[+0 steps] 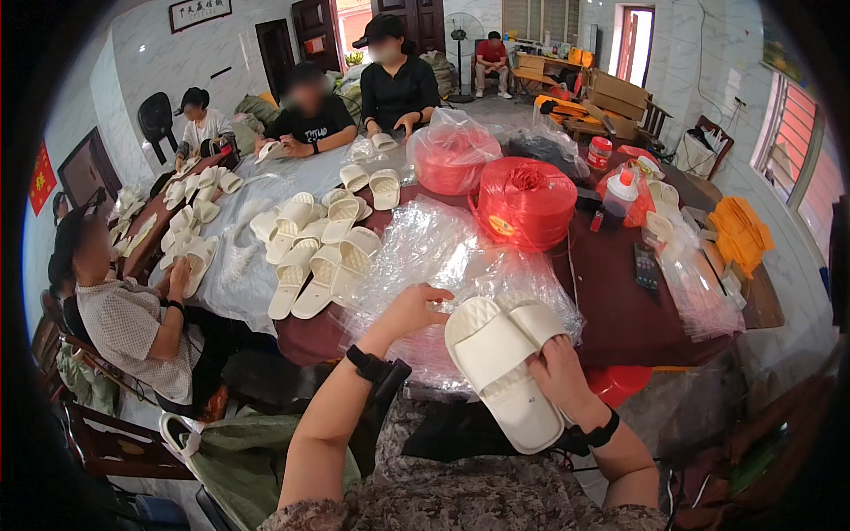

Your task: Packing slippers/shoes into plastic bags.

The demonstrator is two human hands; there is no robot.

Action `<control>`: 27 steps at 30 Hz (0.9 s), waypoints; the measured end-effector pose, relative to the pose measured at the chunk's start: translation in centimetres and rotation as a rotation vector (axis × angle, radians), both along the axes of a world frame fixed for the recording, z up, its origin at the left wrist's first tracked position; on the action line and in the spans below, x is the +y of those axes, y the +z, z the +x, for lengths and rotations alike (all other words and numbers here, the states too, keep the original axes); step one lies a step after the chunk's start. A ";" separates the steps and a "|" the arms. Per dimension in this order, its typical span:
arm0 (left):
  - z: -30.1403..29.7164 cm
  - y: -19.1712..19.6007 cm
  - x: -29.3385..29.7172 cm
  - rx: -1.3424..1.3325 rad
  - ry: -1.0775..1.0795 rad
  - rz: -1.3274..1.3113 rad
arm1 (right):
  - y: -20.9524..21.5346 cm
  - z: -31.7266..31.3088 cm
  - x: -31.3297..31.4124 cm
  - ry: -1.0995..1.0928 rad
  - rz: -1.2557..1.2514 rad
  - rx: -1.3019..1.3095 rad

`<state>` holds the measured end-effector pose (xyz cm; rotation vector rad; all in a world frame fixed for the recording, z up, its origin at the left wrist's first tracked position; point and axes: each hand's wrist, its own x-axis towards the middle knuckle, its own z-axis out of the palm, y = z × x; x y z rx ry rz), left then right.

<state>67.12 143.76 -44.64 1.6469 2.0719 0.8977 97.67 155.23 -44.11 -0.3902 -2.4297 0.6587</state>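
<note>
A pair of cream slippers [503,361], one overlapping the other, is held up at the near edge of the table. My right hand [563,375] grips them from the right side, its fingers curled in at the strap. My left hand [414,310] is beside their toe end, thumb and fingers apart, holding nothing; whether a fingertip touches the slipper edge I cannot tell. Below and beyond my left hand lies a heap of clear plastic bags [443,257]. More cream slippers [323,265] are piled to its left.
Red twine rolls [524,205] stand beyond the bags. To the right are a bottle with a red cap [620,190], a dark remote control [645,268] and orange bags [740,232]. Co-workers [142,310] handle slippers along the left and far sides. A green sack [248,460] sits at lower left.
</note>
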 end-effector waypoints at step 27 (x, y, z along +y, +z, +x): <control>4.3 3.8 1.4 0.329 0.073 0.518 | -0.2 -6.9 2.1 -0.187 0.132 -0.042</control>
